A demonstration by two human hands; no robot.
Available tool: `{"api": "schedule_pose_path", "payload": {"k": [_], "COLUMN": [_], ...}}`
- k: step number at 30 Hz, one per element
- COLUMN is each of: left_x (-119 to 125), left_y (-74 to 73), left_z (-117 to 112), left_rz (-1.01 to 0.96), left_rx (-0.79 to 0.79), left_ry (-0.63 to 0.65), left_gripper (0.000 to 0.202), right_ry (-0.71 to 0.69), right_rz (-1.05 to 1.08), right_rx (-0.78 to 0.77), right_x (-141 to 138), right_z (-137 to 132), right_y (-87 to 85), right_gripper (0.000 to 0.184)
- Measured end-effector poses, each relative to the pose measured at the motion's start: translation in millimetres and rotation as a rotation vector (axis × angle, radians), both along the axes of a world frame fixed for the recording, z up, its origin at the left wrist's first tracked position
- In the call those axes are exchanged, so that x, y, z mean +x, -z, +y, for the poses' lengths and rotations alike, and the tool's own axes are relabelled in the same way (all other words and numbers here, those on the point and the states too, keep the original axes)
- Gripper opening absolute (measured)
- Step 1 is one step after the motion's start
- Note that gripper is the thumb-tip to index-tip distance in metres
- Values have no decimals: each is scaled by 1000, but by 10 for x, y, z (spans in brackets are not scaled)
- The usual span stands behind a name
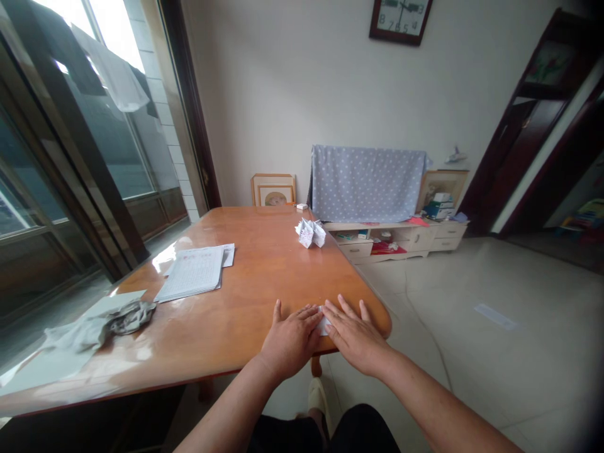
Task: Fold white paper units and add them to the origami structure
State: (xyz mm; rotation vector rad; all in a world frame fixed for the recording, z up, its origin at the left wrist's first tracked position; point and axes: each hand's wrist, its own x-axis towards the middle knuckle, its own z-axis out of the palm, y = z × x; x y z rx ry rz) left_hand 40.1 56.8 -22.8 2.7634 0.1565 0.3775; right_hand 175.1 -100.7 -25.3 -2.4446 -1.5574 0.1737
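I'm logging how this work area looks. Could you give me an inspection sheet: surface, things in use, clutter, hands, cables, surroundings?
Surface: glossy brown table.
Things in use: small white paper at the near edge; folded paper pieces farther back.
Clutter: printed sheets, grey cloth, both on the left.
Hands: left hand and right hand flat, fingers on the small white paper.
Cables: thin line across the floor, cord or mark unclear.
Surroundings: wall clock; dotted cloth above low cabinet.
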Motion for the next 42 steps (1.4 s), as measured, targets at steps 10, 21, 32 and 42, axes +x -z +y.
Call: {"api": "schedule_pose_path", "payload": {"k": [10, 21, 32, 42], "left_x": [-3, -20, 25, 37], "left_y": [-80, -30, 3, 15], "left_z": [161, 170, 233, 180], "left_rz": [-33, 16, 62, 42], "left_rx": [-81, 119, 146, 188], "left_ry": [-191, -100, -137, -137], "left_gripper": [38, 34, 35, 34], "right_ry": [0, -3, 22, 20], "right_rz": [20, 26, 57, 34], "right_rx": [-9, 33, 59, 72], "right_x": [-14, -37, -64, -58], "right_z": [11, 10, 14, 13], "right_y": [-25, -74, -96, -64], "right_gripper": [60, 59, 58, 58]}}
